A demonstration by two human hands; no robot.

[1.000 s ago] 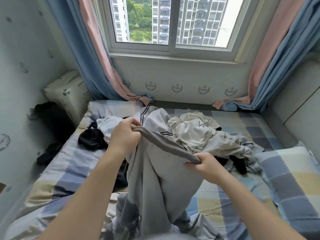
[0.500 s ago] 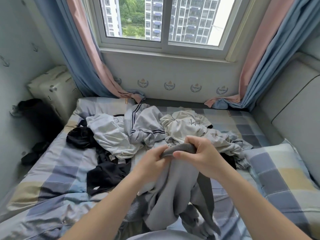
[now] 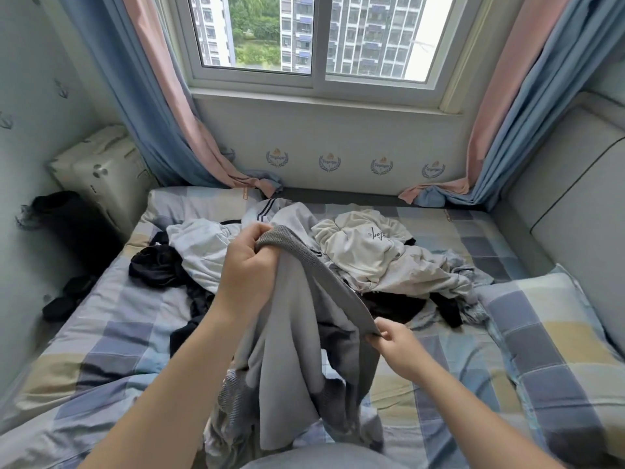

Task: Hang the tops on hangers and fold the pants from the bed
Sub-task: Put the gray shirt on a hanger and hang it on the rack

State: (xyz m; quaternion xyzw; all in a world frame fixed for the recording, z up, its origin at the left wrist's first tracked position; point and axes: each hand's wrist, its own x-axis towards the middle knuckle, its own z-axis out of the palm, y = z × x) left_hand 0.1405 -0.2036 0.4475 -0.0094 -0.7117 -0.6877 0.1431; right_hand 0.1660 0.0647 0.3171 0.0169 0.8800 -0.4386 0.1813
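Right now two bare hands hold up a pair of grey pants (image 3: pixel 287 336) over the bed (image 3: pixel 111 336). The left hand (image 3: pixel 252 265) is a tight fist gripping one end of the dark grey waistband (image 3: pixel 318 269), high up. The right hand (image 3: pixel 395 343) is lower and pinches the other end of the waistband between thumb and fingers. The band runs in a slant between the two hands, and the pant legs hang down in soft folds to the checked sheet near the person. Behind the hands lies a messy pile of clothes: a cream top (image 3: pixel 365 245) with small writing on it, a pale grey top (image 3: pixel 203 252) with dark stripes, and some black clothes (image 3: pixel 155 265) on the left side. A checked pillow (image 3: pixel 548 319) sits at the right. Pink and blue curtains (image 3: pixel 162 106) hang beside the window (image 3: pixel 318 38).
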